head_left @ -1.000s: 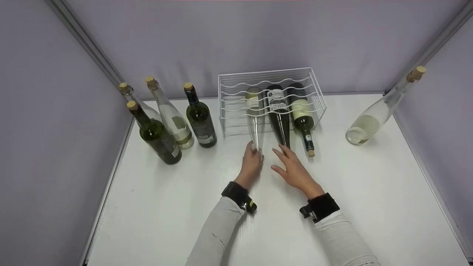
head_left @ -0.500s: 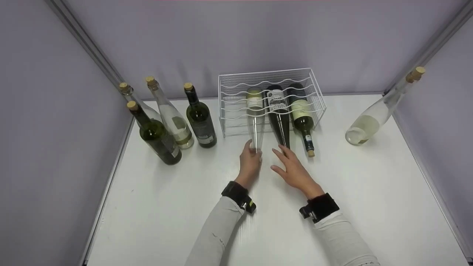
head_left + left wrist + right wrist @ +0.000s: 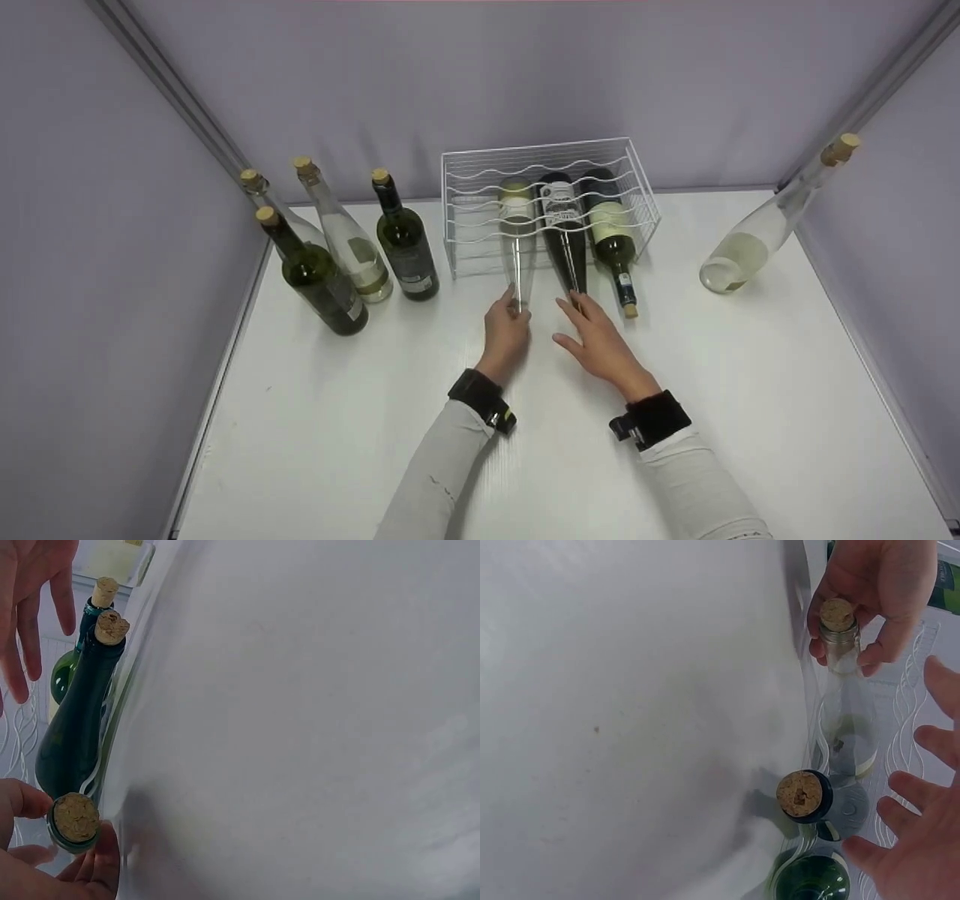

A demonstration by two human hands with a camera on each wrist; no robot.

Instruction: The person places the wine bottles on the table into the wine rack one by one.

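Note:
My left hand (image 3: pixel 506 337) holds the neck of a clear glass wine bottle (image 3: pixel 519 259), which lies in the white wire rack (image 3: pixel 536 146). Its cork (image 3: pixel 76 817) faces outward between thumb and fingers in the left wrist view. Beside it lies a dark wine bottle (image 3: pixel 568 255) with a white label. Over that bottle's neck hovers my right hand (image 3: pixel 604 349), fingers spread. The right wrist view shows the dark bottle's cork (image 3: pixel 800 793) apart from those fingers (image 3: pixel 913 793). A green bottle (image 3: pixel 616 249) with a cream label lies at the rack's right.
Several corked bottles stand upright on the left, including a green bottle (image 3: pixel 322 289), a clear bottle (image 3: pixel 360 259) and a dark bottle (image 3: pixel 409 255). One clear bottle (image 3: pixel 742 251) stands at the right. Grey walls enclose the white table (image 3: pixel 322 450).
My left hand has shifted slightly left along the clear bottle's neck, still holding it. My right hand has barely moved. The bottles in the rack look much the same.

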